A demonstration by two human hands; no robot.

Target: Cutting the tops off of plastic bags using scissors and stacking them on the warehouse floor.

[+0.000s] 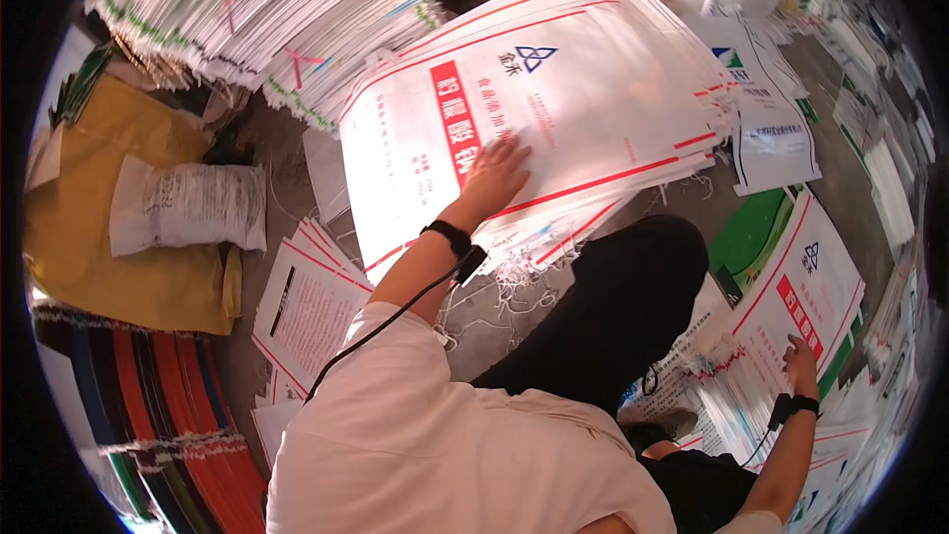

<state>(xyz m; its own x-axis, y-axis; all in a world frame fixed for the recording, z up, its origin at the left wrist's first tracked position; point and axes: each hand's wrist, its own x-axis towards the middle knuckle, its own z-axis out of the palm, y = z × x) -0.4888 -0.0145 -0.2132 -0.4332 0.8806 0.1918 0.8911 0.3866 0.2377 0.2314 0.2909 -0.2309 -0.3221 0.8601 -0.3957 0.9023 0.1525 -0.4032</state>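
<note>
In front of me lies a thick stack of white woven sacks (593, 89) with red stripes, a red label and a blue emblem. My left hand (497, 178) rests flat on its top sack, fingers spread and holding nothing. On the right is another pile, topped by a matching white sack (828, 282). Against the face of that sack lies my right hand (802, 366), fingers stretched out and apart. A dark band with a cabled module circles each wrist. Loose white threads (514, 287) hang from the near edge of the front stack.
Tall bundles of folded sacks (267, 10) rise at the back left. A yellow sack (89, 257) with a small filled white bag (193, 206) lies left, above red and black bundles (178, 376). My bent knee (643, 267) stands between both piles. More sacks (766, 104) cover the right.
</note>
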